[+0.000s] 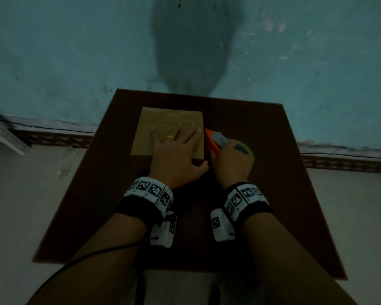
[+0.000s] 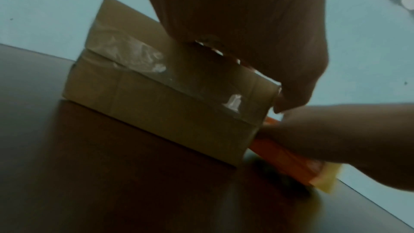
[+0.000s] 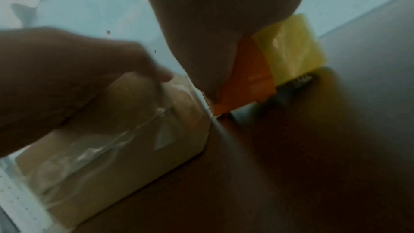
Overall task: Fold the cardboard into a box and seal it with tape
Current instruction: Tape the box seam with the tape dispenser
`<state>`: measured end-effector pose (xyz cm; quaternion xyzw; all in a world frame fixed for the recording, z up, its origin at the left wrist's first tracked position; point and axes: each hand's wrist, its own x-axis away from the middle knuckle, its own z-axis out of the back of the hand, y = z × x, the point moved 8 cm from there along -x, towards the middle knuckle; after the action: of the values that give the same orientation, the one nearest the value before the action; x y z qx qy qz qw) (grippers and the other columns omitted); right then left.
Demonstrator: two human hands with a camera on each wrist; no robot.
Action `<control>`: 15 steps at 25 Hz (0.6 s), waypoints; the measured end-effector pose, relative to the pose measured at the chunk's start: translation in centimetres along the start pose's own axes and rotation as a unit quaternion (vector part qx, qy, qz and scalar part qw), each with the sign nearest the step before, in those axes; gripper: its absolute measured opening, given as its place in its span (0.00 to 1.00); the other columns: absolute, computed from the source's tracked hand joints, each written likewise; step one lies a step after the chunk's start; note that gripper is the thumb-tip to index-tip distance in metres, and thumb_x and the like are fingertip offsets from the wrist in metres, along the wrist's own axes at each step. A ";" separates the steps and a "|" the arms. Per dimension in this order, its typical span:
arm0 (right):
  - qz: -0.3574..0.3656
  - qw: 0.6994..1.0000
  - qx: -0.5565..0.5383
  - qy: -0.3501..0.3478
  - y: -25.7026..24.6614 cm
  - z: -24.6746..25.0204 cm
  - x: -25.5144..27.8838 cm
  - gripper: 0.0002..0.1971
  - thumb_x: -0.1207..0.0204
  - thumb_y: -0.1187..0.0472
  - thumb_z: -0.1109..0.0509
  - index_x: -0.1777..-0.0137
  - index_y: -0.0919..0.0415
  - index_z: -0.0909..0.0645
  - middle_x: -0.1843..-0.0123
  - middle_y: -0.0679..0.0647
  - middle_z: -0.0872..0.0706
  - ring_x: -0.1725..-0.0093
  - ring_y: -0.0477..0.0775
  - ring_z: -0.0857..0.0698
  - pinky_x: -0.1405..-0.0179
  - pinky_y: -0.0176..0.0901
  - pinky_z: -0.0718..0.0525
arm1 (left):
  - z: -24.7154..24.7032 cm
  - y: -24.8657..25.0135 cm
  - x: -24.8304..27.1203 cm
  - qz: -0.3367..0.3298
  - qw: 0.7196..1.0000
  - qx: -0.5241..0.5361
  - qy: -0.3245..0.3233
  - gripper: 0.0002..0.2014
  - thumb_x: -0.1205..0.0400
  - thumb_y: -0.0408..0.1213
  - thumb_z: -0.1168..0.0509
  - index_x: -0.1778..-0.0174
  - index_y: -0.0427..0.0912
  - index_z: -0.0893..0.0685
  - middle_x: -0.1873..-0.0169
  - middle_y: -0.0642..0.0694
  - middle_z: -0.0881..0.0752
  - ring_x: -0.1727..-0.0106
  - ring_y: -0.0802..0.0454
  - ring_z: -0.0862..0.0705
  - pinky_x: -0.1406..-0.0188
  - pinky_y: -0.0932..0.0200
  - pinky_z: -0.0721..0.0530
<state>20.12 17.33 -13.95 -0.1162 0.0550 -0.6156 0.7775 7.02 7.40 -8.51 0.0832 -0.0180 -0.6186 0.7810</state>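
A closed brown cardboard box (image 1: 161, 122) (image 2: 156, 105) (image 3: 125, 150) lies on the dark table (image 1: 262, 172). Clear tape runs along its near side seam. My left hand (image 1: 176, 150) (image 2: 246, 33) rests flat on the box top with its fingers spread, the thumb over the near right corner. My right hand (image 1: 229, 164) (image 3: 219, 29) grips an orange tape dispenser (image 1: 211, 139) (image 2: 289, 159) (image 3: 248, 75) with a yellowish tape roll (image 1: 249, 150) (image 3: 291, 49). The dispenser's toothed edge sits against the box's right side.
The table (image 2: 89, 174) (image 3: 302, 157) stands against a teal wall (image 1: 75, 51). Pale floor lies on both sides. A metal rack part (image 1: 2, 130) shows at the left edge. A black cable (image 1: 75, 265) trails from my left wrist.
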 end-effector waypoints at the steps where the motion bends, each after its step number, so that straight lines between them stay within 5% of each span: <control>1: -0.013 1.000 -0.005 0.015 0.9 0.4 0.0 0.33 0.11 0.38 0.36 0.22 0.66 0.27 0.39 0.64 0.08 0.42 0.67 0.08 0.36 0.61 0.14 | 0.2 -0.2 0.2 -0.005 1.000 0.013 0.000 0.46 0.23 0.74 0.43 0.08 0.57 0.40 0.09 0.54 0.36 0.09 0.43 0.39 0.17 0.15 0.54; 6: -0.115 0.986 -0.081 0.087 8.5 3.5 -0.1 0.38 0.16 0.42 0.24 0.20 0.68 0.33 0.31 0.71 0.12 0.36 0.75 0.10 0.35 0.67 0.12 | 2.6 -3.5 0.7 0.081 0.963 0.254 0.049 0.40 0.16 0.62 0.33 0.10 0.53 0.37 0.12 0.45 0.32 0.15 0.42 0.30 0.14 0.33 0.33; 10: -0.124 0.984 -0.091 0.090 10.0 4.1 -0.1 0.42 0.21 0.49 0.17 0.19 0.70 0.36 0.21 0.73 0.23 0.26 0.78 0.17 0.29 0.74 0.16 | 5.1 -9.6 1.5 0.207 0.912 0.304 0.183 0.32 0.14 0.55 0.33 0.15 0.46 0.28 0.21 0.42 0.23 0.20 0.43 0.25 0.20 0.44 0.26; 15: -0.043 0.990 0.029 0.130 5.3 6.8 1.2 0.37 0.24 0.47 0.21 0.24 0.69 0.29 0.22 0.74 0.26 0.23 0.77 0.26 0.23 0.70 0.27 | 2.3 -15.1 3.7 0.388 0.855 0.337 0.070 0.48 0.17 0.70 0.43 0.09 0.37 0.42 0.13 0.34 0.33 0.13 0.32 0.33 0.15 0.35 0.34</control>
<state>26.93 18.10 -8.59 -0.0152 0.1326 -0.6595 0.7398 -6.93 0.23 -8.83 0.3709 -0.2010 -0.2145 0.8809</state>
